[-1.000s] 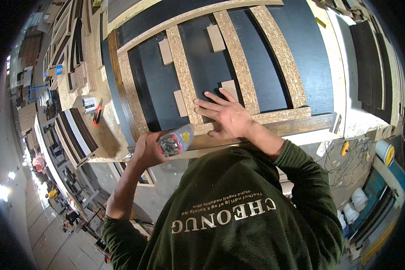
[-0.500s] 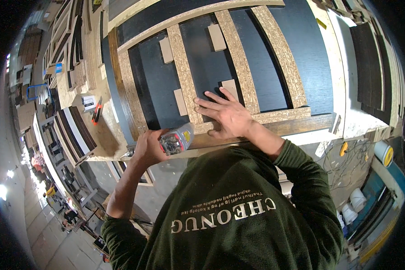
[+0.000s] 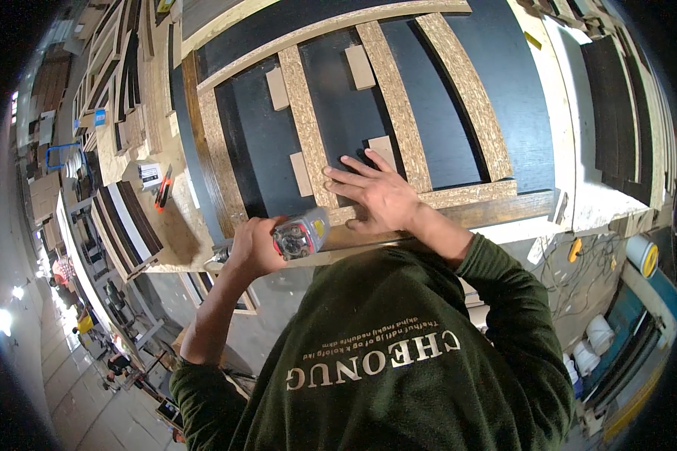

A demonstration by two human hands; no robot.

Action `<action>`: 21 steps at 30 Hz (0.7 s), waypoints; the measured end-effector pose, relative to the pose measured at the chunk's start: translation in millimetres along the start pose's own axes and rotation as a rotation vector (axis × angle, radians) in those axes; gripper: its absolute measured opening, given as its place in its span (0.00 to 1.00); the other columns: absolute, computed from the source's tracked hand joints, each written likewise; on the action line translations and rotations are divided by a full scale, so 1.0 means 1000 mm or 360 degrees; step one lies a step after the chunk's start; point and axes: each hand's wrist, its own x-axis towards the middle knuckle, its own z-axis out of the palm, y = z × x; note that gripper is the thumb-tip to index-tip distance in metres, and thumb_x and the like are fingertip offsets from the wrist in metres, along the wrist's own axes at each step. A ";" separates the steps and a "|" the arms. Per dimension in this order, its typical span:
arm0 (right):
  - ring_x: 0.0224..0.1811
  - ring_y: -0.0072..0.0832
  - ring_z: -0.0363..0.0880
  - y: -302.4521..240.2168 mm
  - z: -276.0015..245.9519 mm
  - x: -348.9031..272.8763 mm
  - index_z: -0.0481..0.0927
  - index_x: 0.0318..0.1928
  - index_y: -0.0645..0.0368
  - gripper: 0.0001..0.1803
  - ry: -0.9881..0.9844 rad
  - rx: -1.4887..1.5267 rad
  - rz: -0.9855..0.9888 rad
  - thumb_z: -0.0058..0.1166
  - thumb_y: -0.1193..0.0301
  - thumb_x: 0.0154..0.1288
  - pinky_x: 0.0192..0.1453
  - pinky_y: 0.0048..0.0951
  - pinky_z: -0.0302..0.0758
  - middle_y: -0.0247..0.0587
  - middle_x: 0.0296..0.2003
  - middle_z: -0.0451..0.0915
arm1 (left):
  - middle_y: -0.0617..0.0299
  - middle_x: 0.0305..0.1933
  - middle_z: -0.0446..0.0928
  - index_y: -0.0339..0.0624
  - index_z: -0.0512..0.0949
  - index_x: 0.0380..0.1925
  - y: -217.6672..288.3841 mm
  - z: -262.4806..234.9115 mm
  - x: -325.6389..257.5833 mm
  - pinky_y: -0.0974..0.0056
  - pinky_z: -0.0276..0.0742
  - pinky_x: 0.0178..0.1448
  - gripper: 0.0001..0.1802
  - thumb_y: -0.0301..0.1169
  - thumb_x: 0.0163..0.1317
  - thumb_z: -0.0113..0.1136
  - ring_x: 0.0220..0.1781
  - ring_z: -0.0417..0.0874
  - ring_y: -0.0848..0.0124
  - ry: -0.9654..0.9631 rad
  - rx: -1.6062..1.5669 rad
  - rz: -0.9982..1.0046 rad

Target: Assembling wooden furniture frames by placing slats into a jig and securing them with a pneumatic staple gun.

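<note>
My left hand is wrapped round the handle of a grey and red nail gun, whose rounded cap faces up. A metal fitting sticks out beyond the wrist side of that hand. The gun stands over the near rail of a chipboard frame; its nose is hidden. My right hand lies with fingers spread beside it, across the near rail and a crosspiece. Small pale wood blocks sit against the crosspieces, on a dark panel.
Left of the panel, an orange and black utility knife lies on the bench near a small white box. Stacked strips stand at the bench's left edge. Dark boards lie at the right. Cables trail on the floor.
The nail gun has shifted slightly right and turned a little in my left hand, so its round cap and the metal fitting show more. My right hand stays in place.
</note>
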 end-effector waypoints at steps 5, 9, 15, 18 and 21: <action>0.71 0.35 0.56 0.002 0.003 0.001 0.72 0.59 0.52 0.38 0.0031 -0.0005 -0.0039 0.59 0.53 0.45 0.74 0.50 0.45 0.34 0.67 0.61 | 0.49 0.34 0.81 0.38 0.78 0.44 -0.009 0.005 -0.002 0.57 0.75 0.49 0.32 0.39 0.35 0.72 0.41 0.83 0.55 -0.0006 -0.0021 -0.0054; 0.71 0.35 0.56 0.000 0.001 0.001 0.72 0.59 0.52 0.38 0.0019 -0.0010 -0.0023 0.59 0.52 0.46 0.74 0.50 0.45 0.34 0.68 0.61 | 0.48 0.34 0.81 0.38 0.78 0.44 0.007 -0.005 -0.004 0.57 0.76 0.46 0.32 0.40 0.35 0.72 0.40 0.83 0.54 -0.0044 -0.0111 -0.0009; 0.71 0.35 0.55 -0.002 0.001 0.001 0.72 0.60 0.52 0.38 -0.0012 -0.0019 0.0015 0.59 0.52 0.46 0.74 0.50 0.44 0.35 0.68 0.60 | 0.48 0.37 0.82 0.36 0.78 0.44 0.021 -0.008 0.005 0.59 0.78 0.46 0.32 0.41 0.36 0.72 0.41 0.84 0.55 -0.0136 0.0024 -0.0048; 0.71 0.36 0.55 0.000 0.002 0.001 0.70 0.61 0.52 0.39 -0.0008 -0.0023 -0.0003 0.59 0.52 0.47 0.74 0.50 0.44 0.35 0.68 0.60 | 0.46 0.29 0.79 0.39 0.80 0.38 0.014 0.002 -0.001 0.55 0.77 0.37 0.24 0.39 0.39 0.69 0.34 0.81 0.49 0.0031 -0.0131 0.0080; 0.71 0.36 0.54 0.001 0.001 -0.001 0.69 0.62 0.51 0.39 0.0007 -0.0005 -0.0046 0.59 0.52 0.47 0.74 0.50 0.43 0.35 0.68 0.59 | 0.48 0.29 0.80 0.41 0.80 0.40 -0.008 0.014 -0.021 0.55 0.77 0.37 0.25 0.36 0.37 0.70 0.35 0.82 0.50 0.0191 -0.0274 0.0109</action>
